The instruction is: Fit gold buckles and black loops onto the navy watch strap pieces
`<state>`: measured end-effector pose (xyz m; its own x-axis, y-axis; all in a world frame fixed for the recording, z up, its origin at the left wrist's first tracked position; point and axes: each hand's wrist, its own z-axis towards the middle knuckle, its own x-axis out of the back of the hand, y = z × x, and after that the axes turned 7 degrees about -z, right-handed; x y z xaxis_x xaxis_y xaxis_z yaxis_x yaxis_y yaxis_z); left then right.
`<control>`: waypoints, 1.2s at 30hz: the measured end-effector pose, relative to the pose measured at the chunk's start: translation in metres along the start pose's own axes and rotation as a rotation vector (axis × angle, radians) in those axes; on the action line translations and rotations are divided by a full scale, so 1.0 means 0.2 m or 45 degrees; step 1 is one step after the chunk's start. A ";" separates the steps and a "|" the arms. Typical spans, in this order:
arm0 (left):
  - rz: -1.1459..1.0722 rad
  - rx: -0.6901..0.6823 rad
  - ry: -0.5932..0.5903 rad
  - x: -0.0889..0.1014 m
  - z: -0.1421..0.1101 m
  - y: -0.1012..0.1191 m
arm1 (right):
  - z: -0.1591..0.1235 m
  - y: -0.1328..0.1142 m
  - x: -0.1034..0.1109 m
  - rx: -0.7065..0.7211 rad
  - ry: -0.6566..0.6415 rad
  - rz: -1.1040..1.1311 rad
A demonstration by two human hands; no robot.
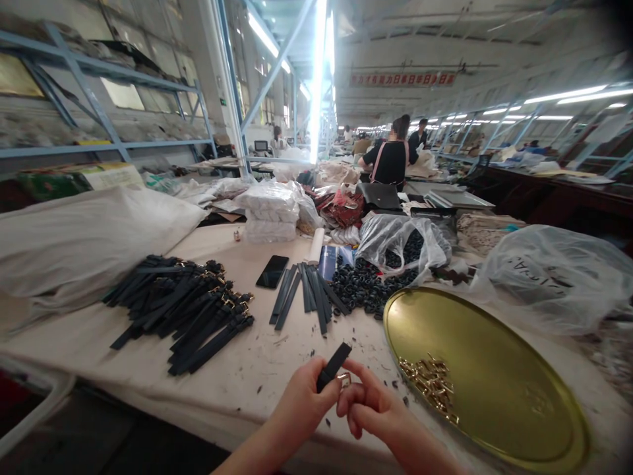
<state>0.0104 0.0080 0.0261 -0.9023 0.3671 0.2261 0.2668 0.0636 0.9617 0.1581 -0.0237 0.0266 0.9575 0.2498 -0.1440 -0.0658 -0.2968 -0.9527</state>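
My left hand (pixel 307 390) is closed around a short black strap (pixel 335 367), which tilts up to the right above the table's front edge. Close beside it, my right hand (pixel 368 401) pinches a small gold buckle (pixel 344 379) near the strap's lower part. The forefinger of that hand reaches toward the strap's upper end. Whether the buckle is threaded on the strap cannot be made out. Beyond my hands lie loose black straps (pixel 314 293) and a heap of small black loops (pixel 363 284). Gold buckles (pixel 429 382) are piled on an oval gold tray (pixel 504 376) at the right.
A pile of black straps with gold buckles (pixel 185 307) lies at the left. A black phone (pixel 272 271) rests near the loose straps. Clear plastic bags (pixel 554 277) and wrapped stacks (pixel 271 211) stand farther back. Another person (pixel 390 158) is in the background.
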 end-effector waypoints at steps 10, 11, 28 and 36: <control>-0.205 0.294 -0.294 -0.02 0.01 -0.06 | 0.05 0.17 0.06 0.142 0.304 -0.062; -0.211 0.278 -0.297 -0.01 0.00 -0.06 | 0.04 0.16 0.05 0.120 0.361 0.061; 0.505 -0.033 -0.353 0.01 -0.10 -0.02 | -0.02 0.25 -0.03 -0.164 0.511 0.807; 0.163 0.088 -0.379 0.00 -0.11 0.00 | -0.02 0.28 -0.10 0.083 0.567 0.175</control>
<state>0.0038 -0.0127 0.0303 -0.7239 0.6307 0.2795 0.4035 0.0584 0.9131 0.1361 -0.0495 -0.0220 0.9651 -0.2117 -0.1544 -0.2041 -0.2377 -0.9496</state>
